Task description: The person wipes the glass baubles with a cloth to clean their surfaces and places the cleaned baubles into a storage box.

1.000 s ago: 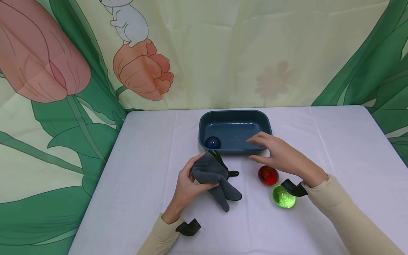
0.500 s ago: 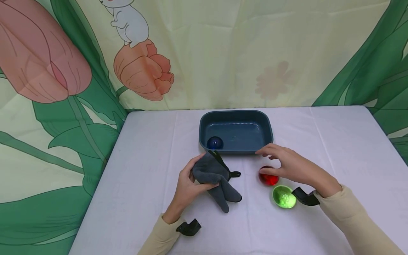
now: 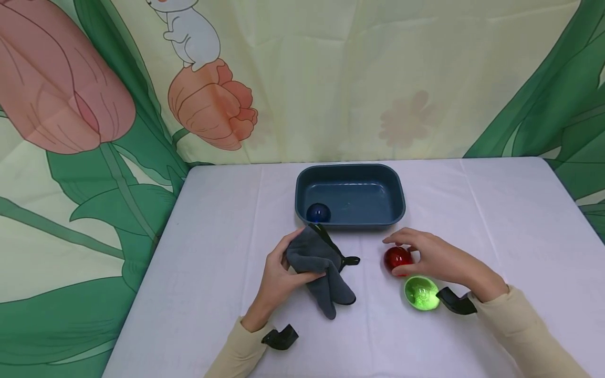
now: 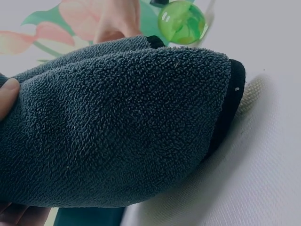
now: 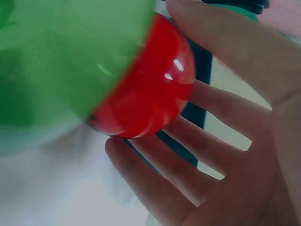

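Note:
In the head view my left hand (image 3: 279, 273) grips a grey fleecy cloth (image 3: 312, 254) with black edging and a small loop, thumb in front and fingers behind. The cloth fills most of the left wrist view, its pile and dark border (image 4: 230, 101) plain. My right hand (image 3: 439, 257) is spread around a clear red ball (image 3: 396, 259), thumb on the near side and fingers beyond it. The right wrist view has the fingers (image 5: 160, 169) fairly straight beside the red ball; firm contact cannot be made out. A translucent green ball (image 3: 421, 293) lies just nearer me.
A dark blue rectangular tray (image 3: 378, 223) stands behind the hands, with a dark blue ball (image 3: 319, 212) in its near left corner. A white cloth covers the table (image 3: 212, 236). Behind it hangs a curtain (image 3: 321, 94) printed with flowers and leaves.
My right hand has come back from over the tray's near right corner and lowered to the red ball. The left hand stays put; the cloth's hanging ends shift slightly.

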A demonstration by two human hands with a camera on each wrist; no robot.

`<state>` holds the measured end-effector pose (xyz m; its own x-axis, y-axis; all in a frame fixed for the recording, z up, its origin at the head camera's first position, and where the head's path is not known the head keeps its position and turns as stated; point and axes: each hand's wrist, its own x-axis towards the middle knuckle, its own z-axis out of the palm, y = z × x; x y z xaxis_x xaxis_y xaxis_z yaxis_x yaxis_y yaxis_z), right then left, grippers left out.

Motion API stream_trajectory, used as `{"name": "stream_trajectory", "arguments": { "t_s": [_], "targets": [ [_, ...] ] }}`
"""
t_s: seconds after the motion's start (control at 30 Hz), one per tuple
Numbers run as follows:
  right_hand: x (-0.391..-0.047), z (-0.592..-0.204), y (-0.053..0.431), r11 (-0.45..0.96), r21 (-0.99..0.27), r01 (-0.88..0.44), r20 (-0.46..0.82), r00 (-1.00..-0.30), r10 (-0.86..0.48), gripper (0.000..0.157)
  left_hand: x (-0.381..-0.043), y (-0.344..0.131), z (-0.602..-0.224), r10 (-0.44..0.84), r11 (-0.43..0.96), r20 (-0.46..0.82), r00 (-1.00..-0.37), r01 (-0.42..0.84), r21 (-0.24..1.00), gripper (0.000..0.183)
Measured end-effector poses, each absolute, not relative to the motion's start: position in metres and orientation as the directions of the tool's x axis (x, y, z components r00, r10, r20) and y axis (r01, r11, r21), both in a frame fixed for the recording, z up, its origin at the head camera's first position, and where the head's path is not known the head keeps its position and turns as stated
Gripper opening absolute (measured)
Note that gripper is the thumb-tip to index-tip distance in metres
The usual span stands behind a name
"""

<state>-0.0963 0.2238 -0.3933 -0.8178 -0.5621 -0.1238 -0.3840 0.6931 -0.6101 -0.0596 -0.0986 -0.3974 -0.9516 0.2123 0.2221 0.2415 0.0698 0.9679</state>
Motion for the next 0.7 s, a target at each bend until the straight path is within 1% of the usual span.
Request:
{"name": "stream_trajectory", "arguments": {
  "t_s": [0.3,0.53,0.7],
  "targets": [
    [-0.0945,-0.397,0.2254,0.699,-0.624,-0.349,-0.163,-0.817,-0.554,0.051,-0.0607,-0.0983,-0.3995,0.212,0.081,0.222,-0.952,0.243,0.967,0.079],
    [-0.0946,-0.3982,0.2268,0.706,-0.641,-0.301,-0.203,-0.82,-0.535,0.056,-0.0611,-0.098,-0.4005,0.215,0.098,0.231,-0.949,0.256,0.962,0.08],
    [-0.0957,-0.3997,0.2284,0.712,-0.638,-0.293,-0.208,-0.825,-0.525,0.058,-0.0611,-0.0978,-0.4001,0.213,0.101,0.219,-0.952,0.244,0.964,0.08]
  ]
}}
